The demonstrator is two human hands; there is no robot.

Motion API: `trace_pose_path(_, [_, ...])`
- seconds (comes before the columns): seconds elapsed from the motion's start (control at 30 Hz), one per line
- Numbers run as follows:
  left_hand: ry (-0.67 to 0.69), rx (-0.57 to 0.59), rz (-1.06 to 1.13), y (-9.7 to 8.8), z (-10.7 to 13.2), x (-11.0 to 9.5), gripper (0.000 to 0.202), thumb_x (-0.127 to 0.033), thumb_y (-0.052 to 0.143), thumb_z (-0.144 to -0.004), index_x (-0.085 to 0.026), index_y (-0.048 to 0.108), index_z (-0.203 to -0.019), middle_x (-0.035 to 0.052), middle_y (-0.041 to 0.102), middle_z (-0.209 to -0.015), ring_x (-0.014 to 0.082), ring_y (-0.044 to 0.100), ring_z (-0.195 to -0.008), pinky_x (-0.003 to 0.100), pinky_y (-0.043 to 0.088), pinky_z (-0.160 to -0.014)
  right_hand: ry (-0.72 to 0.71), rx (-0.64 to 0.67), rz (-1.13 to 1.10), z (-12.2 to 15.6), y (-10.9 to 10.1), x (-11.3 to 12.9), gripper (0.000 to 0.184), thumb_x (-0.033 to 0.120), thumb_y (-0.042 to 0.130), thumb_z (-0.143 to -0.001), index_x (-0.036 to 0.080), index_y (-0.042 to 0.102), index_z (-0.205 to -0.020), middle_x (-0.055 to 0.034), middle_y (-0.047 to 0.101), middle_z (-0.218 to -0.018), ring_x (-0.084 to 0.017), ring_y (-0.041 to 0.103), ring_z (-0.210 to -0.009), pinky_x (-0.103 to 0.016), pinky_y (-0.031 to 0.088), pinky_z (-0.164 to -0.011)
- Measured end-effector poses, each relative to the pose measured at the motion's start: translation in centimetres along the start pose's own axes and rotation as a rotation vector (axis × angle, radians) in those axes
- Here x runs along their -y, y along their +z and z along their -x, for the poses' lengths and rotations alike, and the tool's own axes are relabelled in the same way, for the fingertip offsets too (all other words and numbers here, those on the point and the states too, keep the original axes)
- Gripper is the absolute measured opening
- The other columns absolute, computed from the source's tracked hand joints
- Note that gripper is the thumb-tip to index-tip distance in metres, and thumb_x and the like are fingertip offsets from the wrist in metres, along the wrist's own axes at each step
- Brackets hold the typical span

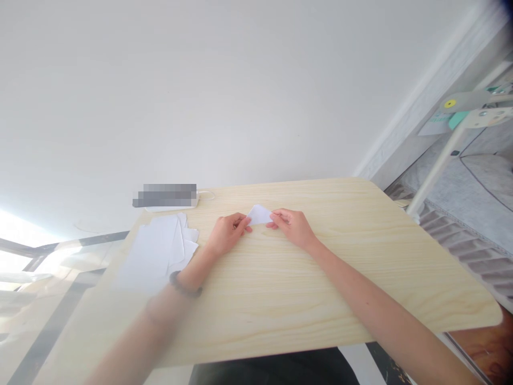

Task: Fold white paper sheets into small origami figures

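Observation:
A small folded piece of white paper [259, 215], roughly triangular with its point upward, is held over the middle of the table. My left hand [229, 232] pinches its left corner between thumb and fingers. At the opposite corner, my right hand [294, 227] grips the paper in the same way. Some fingertips are tucked behind or under the paper and partly hidden. A dark beaded bracelet [185, 284] circles my left wrist.
White paper sheets [154, 246] lie overlapping on the left of the wooden table [360, 267]. Behind them sits a pixelated object [166, 196] with a white cable. A white wall [240, 107] rises along the back edge. Right of the table stands a pale metal frame [436, 166].

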State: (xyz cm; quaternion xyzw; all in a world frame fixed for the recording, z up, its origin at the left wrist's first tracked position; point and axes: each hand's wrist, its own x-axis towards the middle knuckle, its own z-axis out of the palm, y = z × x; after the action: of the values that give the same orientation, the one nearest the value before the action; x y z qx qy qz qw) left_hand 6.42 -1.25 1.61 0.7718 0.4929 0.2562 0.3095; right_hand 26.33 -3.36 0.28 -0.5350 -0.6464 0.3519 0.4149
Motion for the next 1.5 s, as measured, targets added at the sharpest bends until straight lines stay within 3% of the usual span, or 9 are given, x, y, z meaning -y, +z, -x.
trace_pose_path(0.13, [0.071, -0.048, -0.053, 0.11, 0.06, 0.15, 0.038, -0.042, 0.039, -0.082, -0.02, 0.052, -0.11, 0.0031, 0.064, -0.09, 0.0114, 0.055, -0.063, 0.023, 0.043, -0.062, -0.01, 0.017, -0.011, 0.1, 0.02, -0.01, 0.027, 0.038, 0.046, -0.08, 0.016, 0.06, -0.089, -0.0049, 0.069, -0.07, -0.017, 0.066, -0.069, -0.027, 0.049, -0.067])
trace_pose_path(0.27, [0.174, -0.036, -0.161, 0.07, 0.28, -0.04, 0.057, -0.04, 0.048, -0.077, -0.025, 0.032, -0.129, 0.0041, 0.057, -0.106, 0.0135, 0.054, -0.077, 0.026, 0.043, -0.071, -0.027, 0.032, -0.004, 0.18, 0.09, 0.04, 0.026, 0.037, 0.046, -0.08, 0.017, 0.06, -0.088, -0.0042, 0.069, -0.069, -0.016, 0.065, -0.066, -0.026, 0.049, -0.065])
trace_pose_path(0.4, [0.211, -0.009, -0.249, 0.13, 0.43, -0.13, 0.055, -0.036, 0.05, -0.076, -0.027, 0.035, -0.128, 0.0033, 0.058, -0.099, 0.0161, 0.053, -0.083, 0.028, 0.042, -0.074, -0.038, 0.047, 0.008, 0.29, 0.07, 0.26, 0.025, 0.037, 0.046, -0.079, 0.017, 0.06, -0.085, -0.0039, 0.068, -0.066, -0.015, 0.064, -0.062, -0.025, 0.048, -0.062])
trace_pose_path(0.63, [0.141, -0.025, -0.169, 0.2, 0.44, -0.39, 0.054, -0.045, 0.052, -0.073, -0.023, 0.042, -0.12, 0.0022, 0.059, -0.086, 0.0157, 0.056, -0.076, 0.026, 0.043, -0.067, -0.116, 0.1, 0.03, 0.33, -0.23, 0.58, 0.024, 0.037, 0.053, -0.075, 0.016, 0.06, -0.085, -0.0028, 0.067, -0.074, -0.013, 0.059, -0.065, -0.024, 0.045, -0.06])
trace_pose_path(0.73, [0.126, -0.023, -0.135, 0.19, 0.43, -0.57, 0.054, -0.047, 0.051, -0.073, -0.023, 0.041, -0.119, 0.0017, 0.059, -0.086, 0.0153, 0.056, -0.075, 0.026, 0.043, -0.067, -0.131, 0.113, 0.04, 0.23, -0.28, 0.42, 0.021, 0.034, 0.055, -0.073, 0.015, 0.061, -0.08, -0.0028, 0.066, -0.075, -0.013, 0.058, -0.066, -0.024, 0.044, -0.061])
trace_pose_path(0.97, [0.127, -0.009, -0.117, 0.25, 0.2, -0.26, 0.053, -0.045, 0.054, -0.072, -0.023, 0.042, -0.119, 0.0009, 0.058, -0.082, 0.0142, 0.055, -0.073, 0.026, 0.042, -0.067, -0.091, 0.161, 0.004, 0.13, -0.19, 0.05, 0.026, 0.032, 0.049, -0.078, 0.015, 0.061, -0.093, -0.0049, 0.067, -0.078, -0.015, 0.06, -0.068, -0.025, 0.044, -0.063])
trace_pose_path(1.5, [0.132, 0.018, -0.096, 0.17, 0.3, -0.34, 0.057, -0.046, 0.058, -0.069, -0.023, 0.042, -0.119, 0.0004, 0.058, -0.08, 0.0125, 0.053, -0.066, 0.025, 0.041, -0.063, -0.092, 0.149, 0.061, 0.3, -0.27, 0.63, 0.02, 0.027, 0.047, -0.079, 0.015, 0.062, -0.084, -0.0038, 0.068, -0.074, -0.014, 0.061, -0.067, -0.023, 0.044, -0.059])
